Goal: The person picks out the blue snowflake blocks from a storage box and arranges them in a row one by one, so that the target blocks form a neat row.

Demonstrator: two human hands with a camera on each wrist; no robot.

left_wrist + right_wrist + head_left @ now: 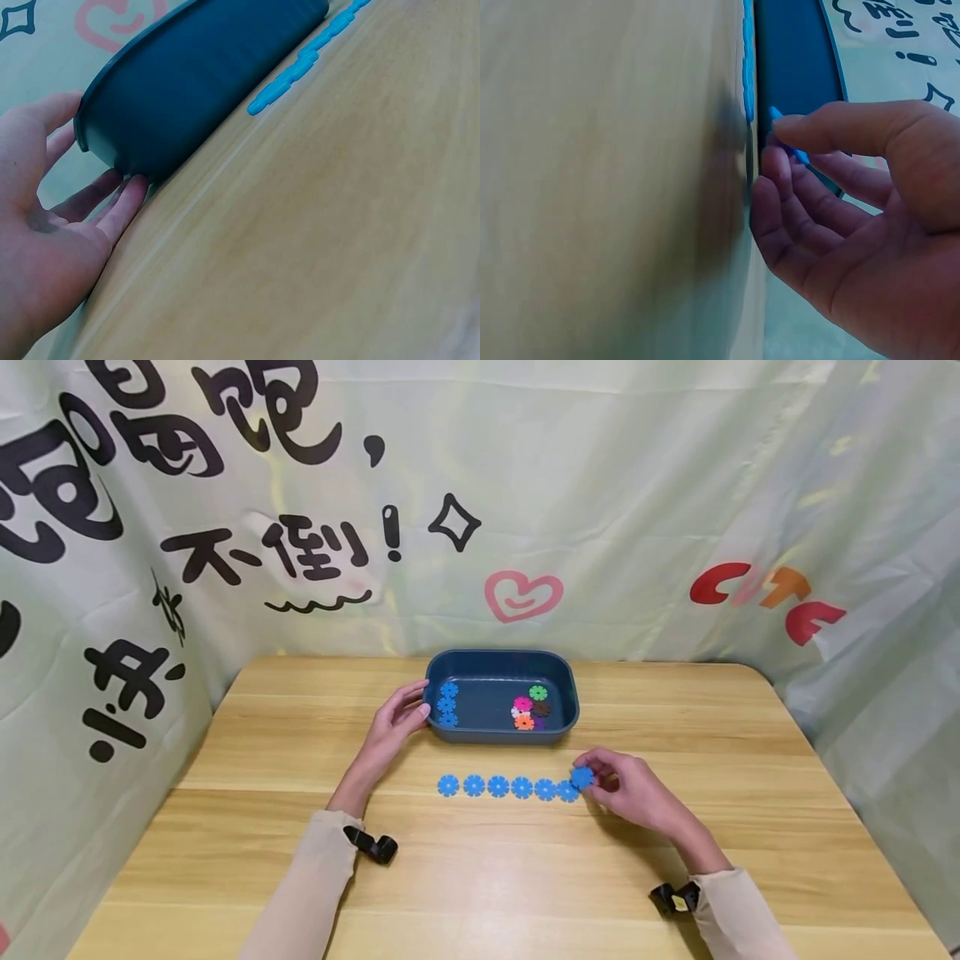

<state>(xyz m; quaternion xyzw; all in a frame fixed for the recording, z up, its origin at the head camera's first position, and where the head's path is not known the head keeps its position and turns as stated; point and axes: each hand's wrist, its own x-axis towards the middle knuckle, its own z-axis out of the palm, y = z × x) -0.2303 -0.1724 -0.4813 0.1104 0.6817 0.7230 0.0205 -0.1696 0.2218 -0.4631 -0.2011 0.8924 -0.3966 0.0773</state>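
My right hand (633,787) pinches a blue snowflake disc (582,777) between thumb and fingers. The disc is held at the right end of a row of several blue snowflake discs (498,787) on the table, overlapping the last one in the head view. Only the disc's thin edge shows in the right wrist view. At the left end of a dark blue tub (495,737), my left hand (390,720) rests its fairly straight fingers and thumb against the outer wall and rim. In the left wrist view, its lower fingertips (137,185) touch the tub near its base.
Inside the tub, blue discs (447,703) lie along the left side. Pink, green, brown, orange, white and purple discs (523,722) lie toward the right. The tub stands near the back edge of the wooden table (480,877), before a printed cloth (615,510).
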